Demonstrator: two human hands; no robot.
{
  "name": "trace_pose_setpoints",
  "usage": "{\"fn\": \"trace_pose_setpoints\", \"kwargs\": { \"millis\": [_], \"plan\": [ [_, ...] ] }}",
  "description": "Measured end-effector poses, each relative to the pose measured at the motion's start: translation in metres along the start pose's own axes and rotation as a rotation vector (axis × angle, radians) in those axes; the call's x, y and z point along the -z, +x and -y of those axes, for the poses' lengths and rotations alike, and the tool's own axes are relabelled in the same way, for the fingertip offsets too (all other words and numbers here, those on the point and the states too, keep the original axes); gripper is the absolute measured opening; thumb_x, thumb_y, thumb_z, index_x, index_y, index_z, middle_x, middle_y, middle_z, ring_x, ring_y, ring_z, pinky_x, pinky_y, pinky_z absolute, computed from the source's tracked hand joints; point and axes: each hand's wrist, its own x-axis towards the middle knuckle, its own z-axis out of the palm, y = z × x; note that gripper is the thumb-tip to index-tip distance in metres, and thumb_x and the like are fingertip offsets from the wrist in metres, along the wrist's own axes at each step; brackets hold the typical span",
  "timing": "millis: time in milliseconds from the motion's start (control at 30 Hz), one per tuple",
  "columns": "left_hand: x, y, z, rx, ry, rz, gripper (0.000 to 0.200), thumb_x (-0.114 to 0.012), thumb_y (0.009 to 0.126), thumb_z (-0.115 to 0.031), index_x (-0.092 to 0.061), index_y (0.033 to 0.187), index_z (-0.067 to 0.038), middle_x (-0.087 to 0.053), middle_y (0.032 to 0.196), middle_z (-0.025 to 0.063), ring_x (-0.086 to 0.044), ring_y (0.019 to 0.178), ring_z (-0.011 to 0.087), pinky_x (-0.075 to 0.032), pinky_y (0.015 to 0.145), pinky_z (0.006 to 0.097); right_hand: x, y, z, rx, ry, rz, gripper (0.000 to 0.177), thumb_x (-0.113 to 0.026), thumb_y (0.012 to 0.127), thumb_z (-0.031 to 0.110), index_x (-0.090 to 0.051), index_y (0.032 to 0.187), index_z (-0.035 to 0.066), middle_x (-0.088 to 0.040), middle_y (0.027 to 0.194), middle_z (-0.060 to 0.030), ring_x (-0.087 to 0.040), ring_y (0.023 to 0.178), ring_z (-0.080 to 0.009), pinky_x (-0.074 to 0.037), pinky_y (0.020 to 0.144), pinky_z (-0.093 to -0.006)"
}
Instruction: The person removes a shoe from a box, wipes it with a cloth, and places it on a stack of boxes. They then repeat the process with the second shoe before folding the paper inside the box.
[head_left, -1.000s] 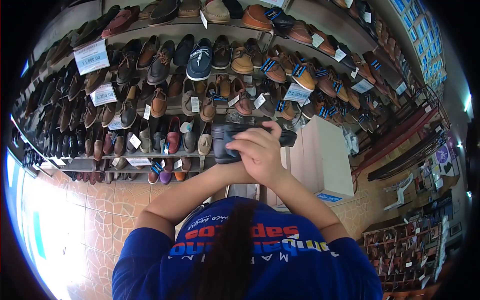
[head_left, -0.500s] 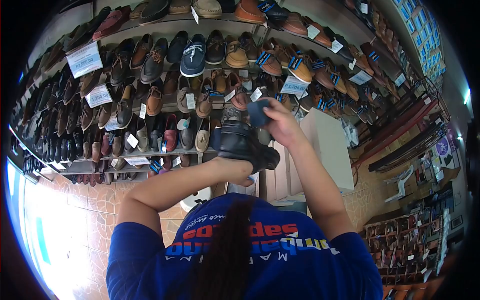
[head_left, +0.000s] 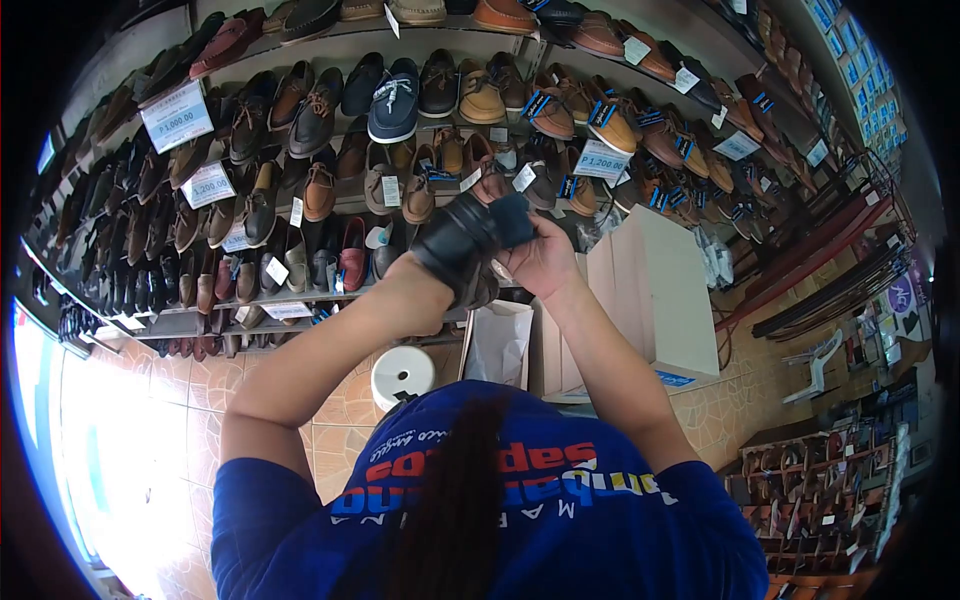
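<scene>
A black leather shoe (head_left: pixel 455 242) is held up in front of the shelves by my left hand (head_left: pixel 425 292), whose fingers are mostly hidden behind it. My right hand (head_left: pixel 545 262) pinches a dark blue square pad (head_left: pixel 513 220), like a sponge or folded cloth. The pad overlaps the right end of the shoe in this view. Just below the hands stands an open shoe box (head_left: pixel 497 345) with white paper inside.
Shelves of shoes with price signs (head_left: pixel 178 117) fill the wall ahead. Pale boxes (head_left: pixel 650 290) are stacked to the right of the hands. A white round stool (head_left: pixel 402 376) stands on the tiled floor (head_left: pixel 345 450). Racks (head_left: pixel 820 490) stand at lower right.
The shoe has turned and moved up and left. My right hand has brought the pad down to the shoe's end. More of the stool and open box shows.
</scene>
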Motion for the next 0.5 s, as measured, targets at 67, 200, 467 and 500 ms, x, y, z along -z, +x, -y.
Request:
{"fn": "trace_pose_setpoints", "kwargs": {
  "millis": [67, 200, 467, 500],
  "plan": [
    [0.008, -0.016, 0.005, 0.091, -0.135, -0.008, 0.019, -0.059, 0.063, -0.01, -0.067, 0.078, -0.001, -0.065, 0.079, 0.0113, -0.061, 0.09, 0.0267, -0.046, 0.081, 0.0378, -0.01, -0.001, -0.004, 0.018, 0.03, 0.038, 0.034, -0.038, 0.091, 0.018, -0.045, 0.122, 0.005, -0.055, 0.116, -0.014, -0.057, 0.1, -0.0285, -0.046, 0.089, -0.0466],
    [-0.037, -0.005, 0.035, -0.109, -0.199, -0.915, 0.008, -0.052, 0.064, -0.003, -0.059, 0.067, -0.002, -0.059, 0.075, 0.0167, -0.058, 0.081, 0.0332, -0.047, 0.071, 0.0401, -0.028, 0.0, -0.005, 0.065, -0.046, 0.083, 0.038, -0.039, 0.091, 0.019, -0.042, 0.126, 0.004, -0.055, 0.113, -0.0148, -0.057, 0.098, -0.0307, -0.046, 0.09, -0.0469],
    [-0.051, -0.003, 0.011, 0.186, -0.543, -1.182, 0.042, -0.067, 0.06, 0.004, -0.053, 0.1, 0.005, -0.051, 0.103, 0.0221, -0.049, 0.1, 0.0403, -0.042, 0.089, 0.0423, -0.009, 0.003, -0.033, -0.005, -0.031, 0.091, 0.025, -0.043, 0.091, 0.015, -0.046, 0.114, 0.007, -0.056, 0.112, -0.0145, -0.057, 0.1, -0.0295, -0.046, 0.089, -0.0501],
    [-0.056, -0.003, 0.009, 0.218, -0.606, -1.115, 0.06, -0.07, 0.058, 0.005, -0.045, 0.113, 0.007, -0.044, 0.114, 0.0259, -0.043, 0.11, 0.0426, -0.038, 0.095, 0.0428, -0.004, 0.005, -0.032, 0.009, -0.031, 0.088, 0.026, -0.043, 0.091, 0.015, -0.046, 0.114, 0.006, -0.056, 0.112, -0.0147, -0.058, 0.099, -0.0293, -0.046, 0.09, -0.0499]
  ]
}}
